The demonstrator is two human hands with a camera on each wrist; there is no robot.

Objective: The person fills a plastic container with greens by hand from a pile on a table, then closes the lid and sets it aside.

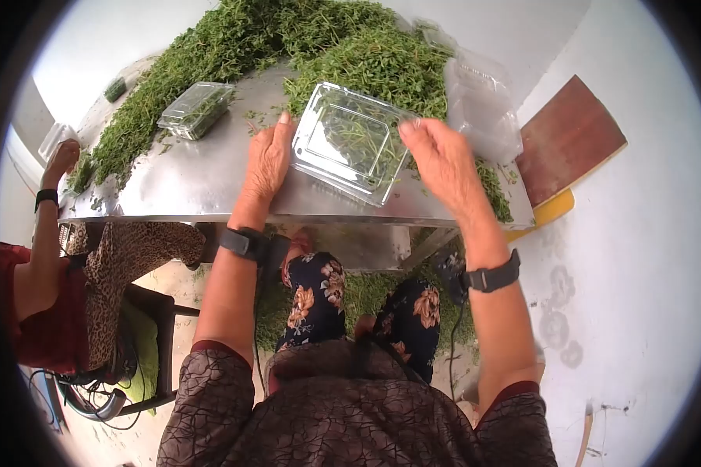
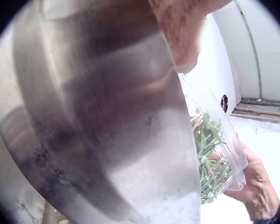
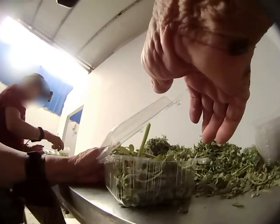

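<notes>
A clear plastic clamshell box (image 1: 350,144) filled with leafy green stems sits on the metal table before me. In the right wrist view its lid (image 3: 140,119) stands tilted partway up over the greens, and one thick stem pokes up under it. My left hand (image 1: 270,162) rests along the box's left side, thumb pointing up. At the lid's right corner is my right hand (image 1: 444,163); the right wrist view shows its fingers loosely extended above the box, with a gap to the lid edge.
A large heap of greens (image 1: 370,66) covers the table's back. Another filled clamshell (image 1: 197,109) stands to the left, and stacked empty clamshells (image 1: 481,105) to the right. A person's hand (image 1: 64,156) works at the far left. A reddish-brown board (image 1: 570,152) leans by the wall.
</notes>
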